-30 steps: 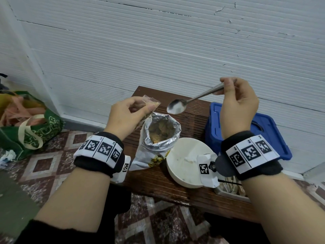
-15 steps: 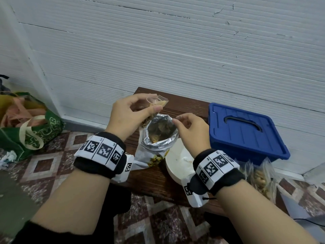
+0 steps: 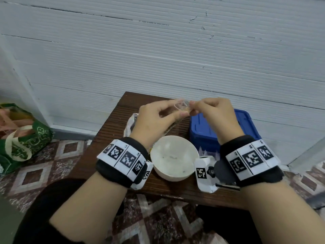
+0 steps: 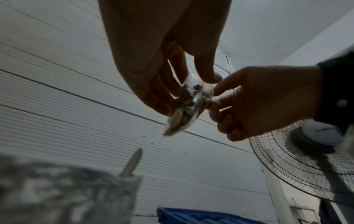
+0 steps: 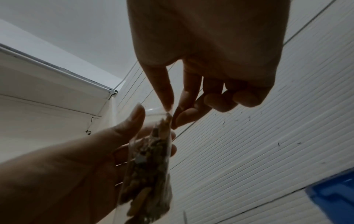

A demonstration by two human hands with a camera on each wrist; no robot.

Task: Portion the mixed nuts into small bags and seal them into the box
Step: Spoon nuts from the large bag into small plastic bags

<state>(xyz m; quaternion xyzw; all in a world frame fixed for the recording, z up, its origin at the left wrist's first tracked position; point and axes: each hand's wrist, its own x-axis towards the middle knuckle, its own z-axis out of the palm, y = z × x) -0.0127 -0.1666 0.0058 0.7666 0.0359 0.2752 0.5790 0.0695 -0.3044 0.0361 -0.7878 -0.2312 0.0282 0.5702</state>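
A small clear bag (image 3: 183,106) partly filled with mixed nuts hangs in the air above the table. My left hand (image 3: 180,108) pinches its left side between thumb and fingers. At the bag's top right edge my right hand (image 3: 192,107) pinches it with thumb and forefinger. The right wrist view shows the nuts inside the small bag (image 5: 149,166) and the right hand (image 5: 170,116) at its mouth. The big foil nut bag (image 4: 67,189) stands below, with a spoon handle (image 4: 132,163) sticking out. The blue lidded box (image 3: 246,124) sits to the right.
A white bowl (image 3: 174,157) stands at the front of the small brown table (image 3: 112,132), between my wrists. The foil bag (image 3: 129,124) is mostly hidden behind my left hand. A green shopping bag (image 3: 22,138) lies on the tiled floor at left. A fan (image 4: 306,159) stands at right.
My right hand held the spoon a second ago; it has let go of the spoon and come over to pinch the small bag. The left hand carried the bag rightward.
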